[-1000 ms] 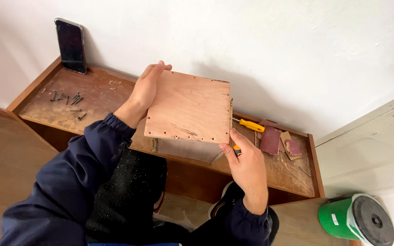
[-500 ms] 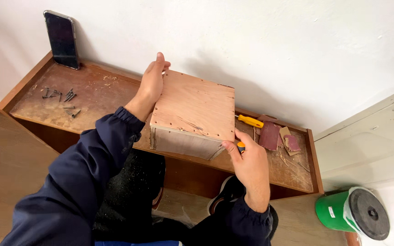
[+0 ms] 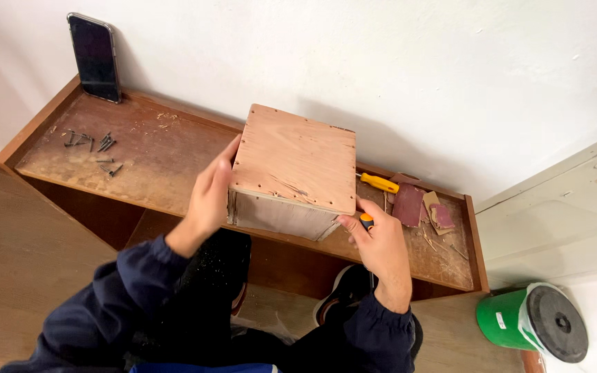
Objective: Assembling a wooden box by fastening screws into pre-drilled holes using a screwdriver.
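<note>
From the head camera, a wooden box [image 3: 291, 173] sits on the brown tabletop [image 3: 153, 159], held from both sides. The left hand [image 3: 210, 193] lies flat and open against its left wall. The right hand [image 3: 380, 245] presses the lower right corner, and seems to have a yellow-tipped tool tucked in its fingers, though that is hard to see. The top panel is already on, dotted with small holes or nail heads along its edges. Loose nails [image 3: 95, 148] lie unused to the left; a screwdriver [image 3: 379, 182] and sandpaper [image 3: 409, 205] lie to the right.
</note>
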